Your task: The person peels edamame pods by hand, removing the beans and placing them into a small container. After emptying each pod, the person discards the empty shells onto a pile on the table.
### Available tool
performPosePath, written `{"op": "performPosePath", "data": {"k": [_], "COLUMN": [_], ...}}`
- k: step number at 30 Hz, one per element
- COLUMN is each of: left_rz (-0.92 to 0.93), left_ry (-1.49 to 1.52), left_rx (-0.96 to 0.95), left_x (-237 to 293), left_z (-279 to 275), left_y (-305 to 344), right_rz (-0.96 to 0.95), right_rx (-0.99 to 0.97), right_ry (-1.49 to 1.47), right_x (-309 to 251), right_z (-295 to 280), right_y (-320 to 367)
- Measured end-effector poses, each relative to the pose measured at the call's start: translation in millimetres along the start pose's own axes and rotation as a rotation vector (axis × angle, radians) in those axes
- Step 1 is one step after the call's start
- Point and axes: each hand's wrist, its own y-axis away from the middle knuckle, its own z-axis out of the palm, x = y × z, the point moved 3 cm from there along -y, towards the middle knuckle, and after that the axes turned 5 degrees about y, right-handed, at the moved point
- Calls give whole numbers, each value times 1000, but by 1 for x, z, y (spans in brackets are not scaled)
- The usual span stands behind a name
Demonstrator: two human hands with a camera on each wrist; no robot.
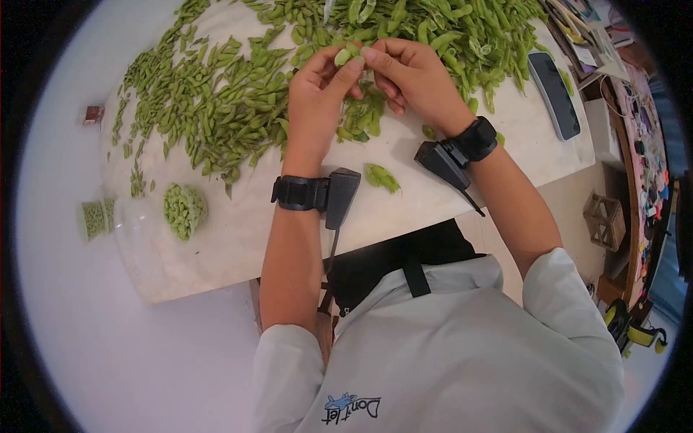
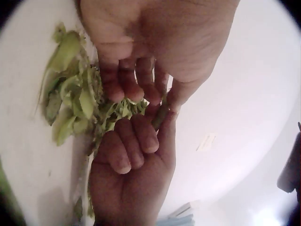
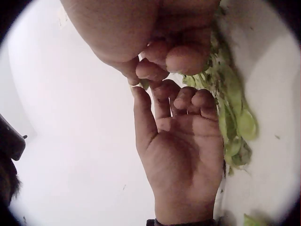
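Between the fingertips of both hands is a green soybean pod [image 1: 345, 55], pinched from its two sides above the table. My left hand [image 1: 317, 90] holds one end with thumb and forefinger, its other fingers bent. The right hand [image 1: 419, 76] pinches the other end, thumb on top. In the left wrist view a short piece of the pod [image 2: 161, 117] shows between the hands; the right wrist view shows only a sliver. Just beneath the hands lies a small heap of opened pod shells [image 1: 364, 115], seen close up as flattened green shells [image 3: 233, 117].
Whole pods [image 1: 224, 101] spread across the table's left side, with a denser pile [image 1: 469, 36] at the back. A clear cup of shelled beans [image 1: 185, 211] stands front left, another bean container [image 1: 96, 219] beyond it. A phone [image 1: 554, 95] lies right; loose pods [image 1: 381, 178] lie near the front.
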Motion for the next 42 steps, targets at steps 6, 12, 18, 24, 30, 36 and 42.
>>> {"op": "performPosePath", "data": {"k": [6, 12, 18, 24, 30, 36, 42], "left_rz": [37, 68, 47, 59, 83, 14, 103], "left_ry": [11, 47, -753, -1024, -1097, -1052, -1175], "left_rx": [52, 224, 47, -116, -112, -14, -69], "left_x": [3, 11, 38, 37, 37, 35, 32], "left_z": [-1, -14, -8, -3, -1, -6, -6], "left_y": [0, 2, 28, 56, 57, 63, 62], "right_rz": [-6, 0, -79, -111, -119, -129, -144], "right_rx": [-9, 47, 77, 102, 99, 103, 104], "right_ry": [21, -29, -17, 34, 25, 56, 68], "right_x": [2, 3, 7, 0, 3, 3, 5], "right_z": [0, -1, -9, -7, -10, -9, -10], "right_y": [-1, 0, -3, 0, -2, -2, -2]}}
